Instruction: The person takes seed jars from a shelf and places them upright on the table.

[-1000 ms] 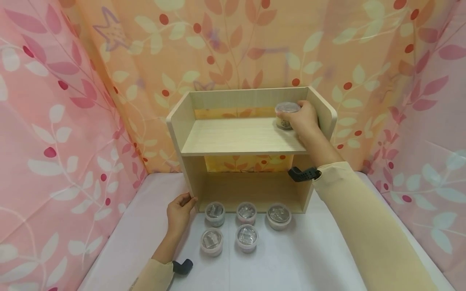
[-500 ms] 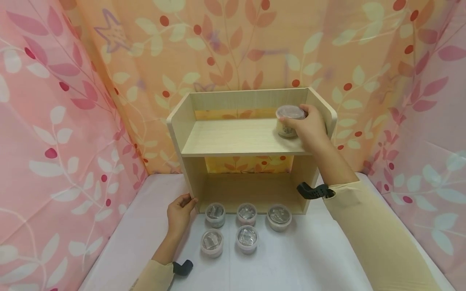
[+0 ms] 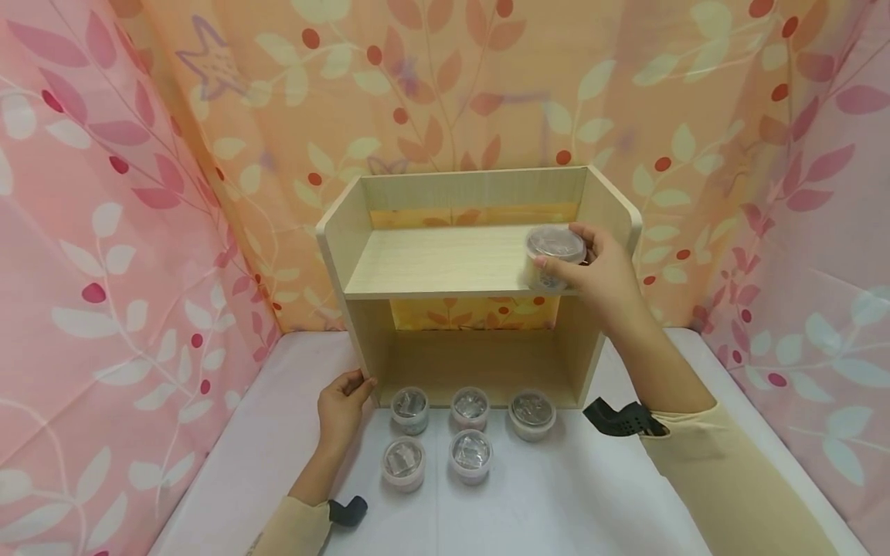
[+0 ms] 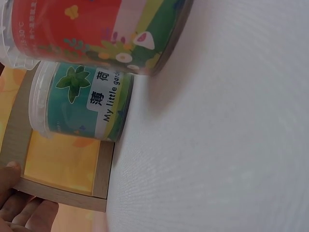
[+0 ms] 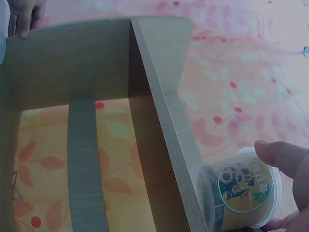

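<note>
My right hand (image 3: 601, 282) grips a clear-lidded plastic tub (image 3: 554, 245) at the front right of the shelf unit's upper board. Sunflowers decorate the tub's yellow label (image 5: 244, 186) in the right wrist view, where its base is close to the board's front edge. My left hand (image 3: 342, 405) pinches the lower front edge of the left side panel (image 3: 363, 340) of the pale wooden shelf unit (image 3: 445, 259). In the left wrist view, its thumb and fingers lie either side of that panel, beyond a green-labelled tub (image 4: 79, 101) and a red-labelled tub (image 4: 72, 29).
Several lidded tubs stand on the white tabletop (image 3: 528, 502) before the unit, including a larger tub (image 3: 531, 413) at the right and a small tub (image 3: 471, 455) nearer me. Floral curtains (image 3: 445, 85) enclose the back and sides.
My right hand has brought the tub from further back on the upper board toward its front edge, the forearm drawing back and right. The left hand stays on the panel.
</note>
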`<move>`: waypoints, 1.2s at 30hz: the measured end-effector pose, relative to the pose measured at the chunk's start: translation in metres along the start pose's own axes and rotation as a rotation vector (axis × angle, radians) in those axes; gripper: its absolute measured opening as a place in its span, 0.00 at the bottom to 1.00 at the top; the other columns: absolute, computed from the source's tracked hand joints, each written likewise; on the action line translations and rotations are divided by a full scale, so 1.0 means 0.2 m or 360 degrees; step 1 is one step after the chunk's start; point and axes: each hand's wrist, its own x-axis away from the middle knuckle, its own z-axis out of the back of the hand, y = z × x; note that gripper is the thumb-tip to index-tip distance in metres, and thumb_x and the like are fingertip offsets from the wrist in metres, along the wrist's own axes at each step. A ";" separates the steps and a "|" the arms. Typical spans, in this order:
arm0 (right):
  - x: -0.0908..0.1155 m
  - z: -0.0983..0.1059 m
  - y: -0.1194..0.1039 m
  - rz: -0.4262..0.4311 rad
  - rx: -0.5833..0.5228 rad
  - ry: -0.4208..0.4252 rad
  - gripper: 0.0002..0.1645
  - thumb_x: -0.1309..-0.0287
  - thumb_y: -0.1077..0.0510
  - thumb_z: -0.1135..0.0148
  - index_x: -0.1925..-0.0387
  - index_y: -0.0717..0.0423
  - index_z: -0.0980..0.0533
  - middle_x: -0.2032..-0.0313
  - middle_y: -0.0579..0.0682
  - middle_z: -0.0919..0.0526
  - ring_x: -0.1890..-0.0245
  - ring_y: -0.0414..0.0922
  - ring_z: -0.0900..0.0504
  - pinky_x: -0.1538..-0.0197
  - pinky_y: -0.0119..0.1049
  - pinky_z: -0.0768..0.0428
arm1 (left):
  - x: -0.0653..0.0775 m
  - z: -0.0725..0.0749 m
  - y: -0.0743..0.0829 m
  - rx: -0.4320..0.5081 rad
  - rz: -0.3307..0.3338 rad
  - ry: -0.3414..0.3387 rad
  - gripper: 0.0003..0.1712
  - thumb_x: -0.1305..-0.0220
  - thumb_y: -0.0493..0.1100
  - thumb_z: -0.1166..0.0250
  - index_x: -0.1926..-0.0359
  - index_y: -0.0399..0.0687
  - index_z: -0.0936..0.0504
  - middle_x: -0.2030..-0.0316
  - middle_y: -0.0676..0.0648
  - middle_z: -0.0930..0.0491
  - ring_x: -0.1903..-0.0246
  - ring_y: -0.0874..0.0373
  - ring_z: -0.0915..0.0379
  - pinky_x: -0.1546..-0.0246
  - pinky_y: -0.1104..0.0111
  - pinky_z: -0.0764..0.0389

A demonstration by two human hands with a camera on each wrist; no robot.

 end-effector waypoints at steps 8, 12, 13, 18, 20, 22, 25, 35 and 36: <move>0.19 0.00 0.04 0.0117 -0.0007 -0.0002 0.55 0.43 0.51 0.22 0.23 0.60 0.44 0.28 0.56 0.34 0.31 0.47 0.31 0.38 0.22 0.26 | -0.02 -0.01 -0.03 -0.0007 0.0006 -0.0008 0.15 0.36 0.32 0.29 0.51 0.26 0.16 0.52 0.31 0.14 0.59 0.67 0.16 0.56 0.77 0.16; 0.27 -0.01 0.07 0.0177 -0.0083 -0.0028 0.52 0.42 0.56 0.23 0.24 0.62 0.42 0.33 0.56 0.31 0.37 0.44 0.27 0.43 0.17 0.25 | -0.06 -0.02 -0.12 0.0019 0.0010 0.0010 0.16 0.37 0.34 0.27 0.51 0.29 0.15 0.52 0.32 0.14 0.60 0.69 0.17 0.57 0.79 0.17; 0.29 -0.01 0.08 0.0192 -0.0100 -0.0034 0.51 0.42 0.57 0.23 0.25 0.62 0.42 0.34 0.56 0.30 0.39 0.43 0.26 0.44 0.17 0.24 | -0.06 -0.02 -0.14 0.0030 0.0003 0.0016 0.16 0.37 0.35 0.27 0.51 0.29 0.15 0.52 0.32 0.14 0.60 0.69 0.17 0.57 0.79 0.17; 0.36 -0.02 0.13 0.0240 -0.0166 -0.0079 0.48 0.42 0.63 0.25 0.26 0.64 0.41 0.38 0.57 0.27 0.45 0.40 0.23 0.46 0.18 0.22 | -0.07 -0.02 -0.17 0.0049 -0.0052 0.0045 0.15 0.39 0.36 0.25 0.53 0.32 0.14 0.55 0.34 0.12 0.60 0.66 0.15 0.58 0.78 0.15; 0.39 -0.02 0.15 0.0238 -0.0180 -0.0103 0.48 0.42 0.64 0.25 0.26 0.65 0.41 0.37 0.58 0.28 0.45 0.40 0.23 0.46 0.19 0.21 | -0.07 -0.02 -0.17 0.0040 -0.0069 0.0053 0.15 0.39 0.36 0.25 0.54 0.32 0.14 0.56 0.34 0.12 0.60 0.65 0.14 0.58 0.78 0.15; 0.41 -0.03 0.18 0.0223 -0.0182 -0.0127 0.49 0.43 0.65 0.25 0.26 0.65 0.42 0.36 0.59 0.29 0.43 0.39 0.23 0.45 0.20 0.21 | -0.07 -0.02 -0.17 0.0032 -0.0078 0.0058 0.15 0.39 0.36 0.25 0.54 0.33 0.14 0.56 0.35 0.12 0.59 0.64 0.14 0.58 0.78 0.15; 0.44 -0.03 0.24 0.0188 -0.0165 -0.0155 0.51 0.43 0.64 0.24 0.25 0.63 0.43 0.33 0.59 0.30 0.40 0.39 0.25 0.44 0.20 0.22 | -0.07 -0.02 -0.17 0.0027 -0.0092 0.0055 0.15 0.39 0.36 0.25 0.53 0.32 0.14 0.55 0.34 0.12 0.58 0.63 0.14 0.58 0.78 0.15; 0.51 -0.06 0.43 0.0104 -0.0183 -0.0260 0.51 0.44 0.63 0.24 0.27 0.64 0.43 0.29 0.60 0.32 0.38 0.37 0.26 0.41 0.18 0.25 | -0.05 -0.01 -0.13 0.0041 -0.0038 0.0058 0.14 0.38 0.33 0.26 0.53 0.30 0.14 0.56 0.35 0.12 0.60 0.66 0.15 0.58 0.79 0.16; 0.52 -0.06 0.45 0.0095 -0.0197 -0.0282 0.51 0.44 0.63 0.24 0.26 0.65 0.43 0.29 0.60 0.33 0.38 0.36 0.26 0.41 0.19 0.24 | -0.05 -0.01 -0.12 0.0034 -0.0029 0.0053 0.14 0.38 0.33 0.27 0.53 0.29 0.15 0.55 0.34 0.12 0.60 0.66 0.15 0.58 0.80 0.16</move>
